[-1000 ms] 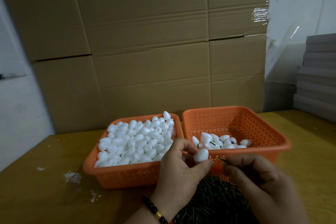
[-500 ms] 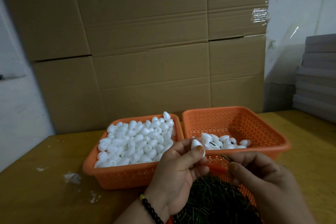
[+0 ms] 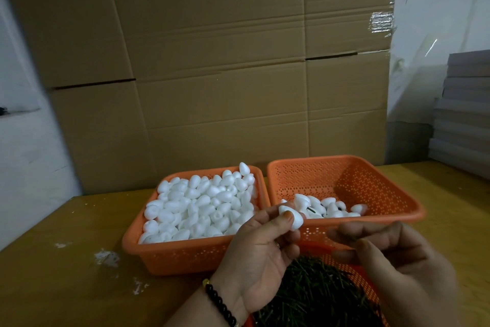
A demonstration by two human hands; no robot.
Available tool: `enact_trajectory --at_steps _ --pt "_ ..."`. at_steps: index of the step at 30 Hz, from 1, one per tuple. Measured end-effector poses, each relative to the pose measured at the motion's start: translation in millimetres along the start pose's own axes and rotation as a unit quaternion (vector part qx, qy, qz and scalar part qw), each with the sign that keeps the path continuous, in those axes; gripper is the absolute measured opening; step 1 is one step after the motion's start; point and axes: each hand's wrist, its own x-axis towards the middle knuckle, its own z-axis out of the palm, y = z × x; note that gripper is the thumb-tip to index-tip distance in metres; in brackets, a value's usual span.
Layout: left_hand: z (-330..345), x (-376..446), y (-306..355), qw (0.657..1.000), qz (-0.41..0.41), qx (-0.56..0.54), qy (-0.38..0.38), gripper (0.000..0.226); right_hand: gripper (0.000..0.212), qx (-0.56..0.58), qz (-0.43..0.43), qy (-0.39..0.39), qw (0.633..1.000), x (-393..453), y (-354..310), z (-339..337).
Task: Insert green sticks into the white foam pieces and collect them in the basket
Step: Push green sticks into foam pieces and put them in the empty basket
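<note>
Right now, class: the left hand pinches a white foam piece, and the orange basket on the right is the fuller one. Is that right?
Not quite. The head view shows the left basket heaped full; the right basket holds few. The left hand does pinch a foam piece.

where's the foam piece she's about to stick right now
In the head view, the foam piece sits low and centre, pinched in the left hand just in front of the right basket, above the green sticks.
</note>
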Motion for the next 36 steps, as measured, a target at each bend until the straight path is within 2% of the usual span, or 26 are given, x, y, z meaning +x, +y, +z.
enact_trajectory --at_steps 3,7,12,16,24,28,32,36 --pt "1 -1 -1 1.0 -0.014 -0.018 -0.007 0.027 0.023 0.005 -0.016 0.004 1.0 -1 0 1" --pt "1 -1 -1 0.998 -0.032 -0.042 -0.03 0.02 0.008 -0.005 -0.046 -0.005 0.999 1 -2 3" --pt "1 -3 0 0.996 -0.05 -0.054 -0.058 0.024 0.018 -0.108 -0.078 -0.017 0.991 1 -1 -1" --pt "0 -4 -1 0.995 -0.058 -0.055 -0.066 0.034 0.019 -0.133 -0.092 -0.038 0.986 2 0 -3" --pt "1 -4 -3 0.994 -0.058 -0.058 -0.073 0.03 0.022 -0.3 -0.195 -0.079 0.93 5 -1 -6" --pt "1 -4 -2 0.993 -0.056 -0.067 -0.079 0.023 0.028 -0.307 -0.2 -0.087 0.926 6 4 -9" --pt "1 -4 -2 0.993 -0.058 -0.058 -0.081 0.03 0.031 -0.299 -0.207 -0.092 0.927 7 9 -10" --pt "2 -4 -4 0.994 -0.058 -0.036 -0.081 0.035 0.019 -0.3 -0.224 -0.093 0.923 7 9 -10"
